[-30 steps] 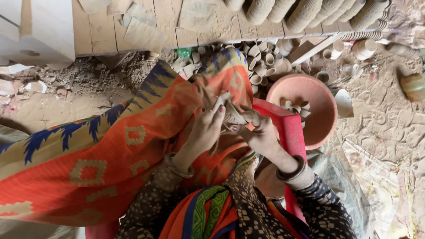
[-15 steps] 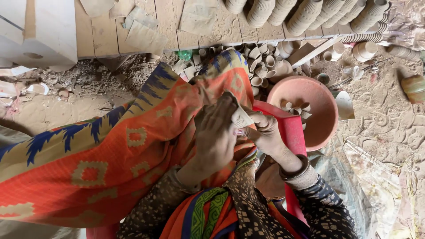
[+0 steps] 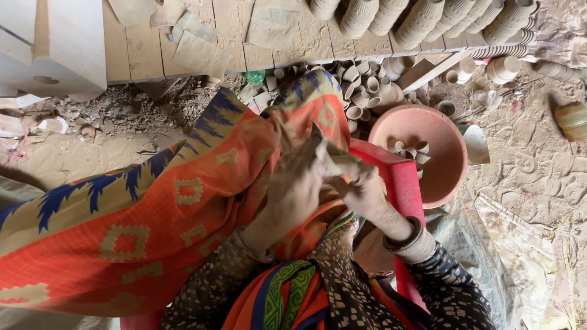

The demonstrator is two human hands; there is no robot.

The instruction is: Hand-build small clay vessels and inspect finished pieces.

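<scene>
- Left hand [image 3: 296,186] and right hand [image 3: 361,189] touching, over the draped cloth [image 3: 153,226] on the lap.
- Small clay piece [image 3: 327,160] between the fingers of both hands.
- Round bowl [image 3: 440,131] on the ground just right of the hands, small clay cups [image 3: 406,148] in it.
- Loose cups [image 3: 364,85] heaped behind the bowl.
- Stacked cup rows [image 3: 422,18] on the wooden boards [image 3: 238,30] at the far side.
- Block [image 3: 55,43] far left.

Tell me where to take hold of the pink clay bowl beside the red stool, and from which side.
Take the pink clay bowl by its bare near rim, coming from above on the person's right. The rim is a thin raised lip, open upward. Small clay cups cluster inside toward the far side, and the red stool crowds the left edge.
</scene>
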